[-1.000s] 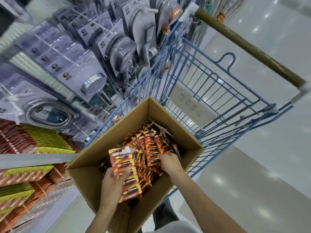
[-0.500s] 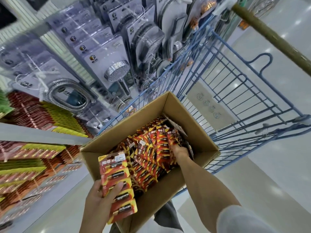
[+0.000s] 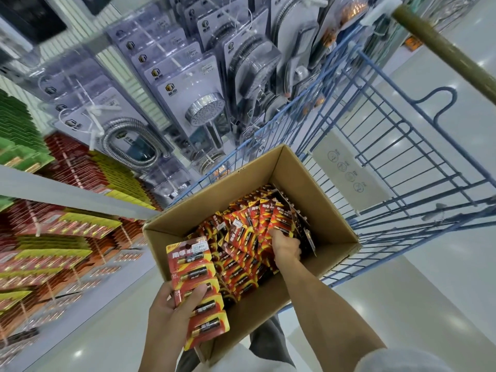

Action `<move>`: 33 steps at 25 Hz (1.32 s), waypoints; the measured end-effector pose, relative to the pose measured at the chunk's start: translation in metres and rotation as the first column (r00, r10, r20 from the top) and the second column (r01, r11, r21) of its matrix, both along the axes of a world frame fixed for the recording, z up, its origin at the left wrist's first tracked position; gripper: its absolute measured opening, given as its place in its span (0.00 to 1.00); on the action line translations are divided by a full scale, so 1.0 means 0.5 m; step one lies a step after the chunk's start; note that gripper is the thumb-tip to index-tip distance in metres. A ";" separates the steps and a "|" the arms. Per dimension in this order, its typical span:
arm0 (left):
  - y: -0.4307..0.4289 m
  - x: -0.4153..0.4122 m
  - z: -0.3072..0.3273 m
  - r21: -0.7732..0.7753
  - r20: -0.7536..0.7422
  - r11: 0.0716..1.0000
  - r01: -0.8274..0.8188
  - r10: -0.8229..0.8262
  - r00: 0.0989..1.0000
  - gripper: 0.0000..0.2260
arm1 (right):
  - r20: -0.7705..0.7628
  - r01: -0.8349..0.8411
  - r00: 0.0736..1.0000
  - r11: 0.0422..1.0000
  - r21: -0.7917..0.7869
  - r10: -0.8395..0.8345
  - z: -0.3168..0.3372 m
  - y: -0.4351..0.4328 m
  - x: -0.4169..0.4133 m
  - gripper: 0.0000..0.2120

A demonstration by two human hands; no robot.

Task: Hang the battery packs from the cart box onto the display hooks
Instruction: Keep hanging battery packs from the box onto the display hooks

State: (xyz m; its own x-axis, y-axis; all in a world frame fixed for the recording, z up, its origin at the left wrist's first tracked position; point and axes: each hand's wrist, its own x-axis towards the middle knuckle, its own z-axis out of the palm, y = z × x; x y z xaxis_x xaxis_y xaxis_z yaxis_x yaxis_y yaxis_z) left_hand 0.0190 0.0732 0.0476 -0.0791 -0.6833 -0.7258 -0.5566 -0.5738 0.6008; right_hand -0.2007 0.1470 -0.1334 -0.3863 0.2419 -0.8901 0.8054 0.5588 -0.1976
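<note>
Left hand [image 3: 171, 312] grips battery strip [image 3: 197, 288], long axis pointing away from it. Right hand [image 3: 285, 247], curled, grasps packs [image 3: 241, 237] inside box [image 3: 303, 181]; display hooks [image 3: 53, 237] lie left of left hand, nearer.

Shop aisle, pale glossy floor [image 3: 442, 291] catching ceiling-light glare spots. Left: display wall [image 3: 88, 28] of white slatted panel, hung with clear blister packs of shower heads [image 3: 205, 108] and coiled metal hoses [image 3: 126, 138]. Below them, grey shelf edge [image 3: 67, 194] crossing rows of red, yellow and green carded goods [image 3: 61, 237]. Right: blue wire cart [image 3: 402, 146] with olive handle bar [image 3: 440, 47] and white notice panel [image 3: 349, 173] on inner grille. More hanging stock top right, blurred.
</note>
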 end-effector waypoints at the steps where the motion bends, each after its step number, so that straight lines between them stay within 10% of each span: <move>1: 0.003 0.000 0.006 0.003 -0.006 1.000 -0.019 0.019 1.000 0.21 | 0.038 0.093 0.995 0.992 -0.081 -0.090 0.004 0.000 0.000 0.48; 4: 0.007 0.004 0.020 0.008 -0.028 0.999 -0.054 0.054 0.998 0.19 | 0.223 0.265 0.953 0.919 -0.292 -0.204 0.063 0.010 0.000 0.50; 8: 0.002 0.017 0.051 -0.009 -0.157 0.998 -0.070 0.067 0.985 0.11 | 0.300 0.249 0.950 0.779 -0.575 -0.083 0.187 0.031 0.027 0.26; 13: -0.020 0.080 0.114 -0.006 -0.354 0.993 -0.116 0.107 0.929 0.14 | 0.176 0.070 0.975 0.567 -0.821 0.135 0.326 0.048 0.111 0.24; 25: -0.118 0.570 0.267 -0.052 -0.708 0.934 -0.352 0.215 0.673 0.20 | -0.391 -0.488 0.834 0.189 -0.852 0.389 0.617 -0.102 0.545 0.22; 33: -0.166 0.891 0.356 -0.148 -0.765 0.778 -0.611 0.302 0.569 0.17 | -0.242 -0.337 0.839 0.118 -0.934 0.487 0.715 -0.277 0.873 0.21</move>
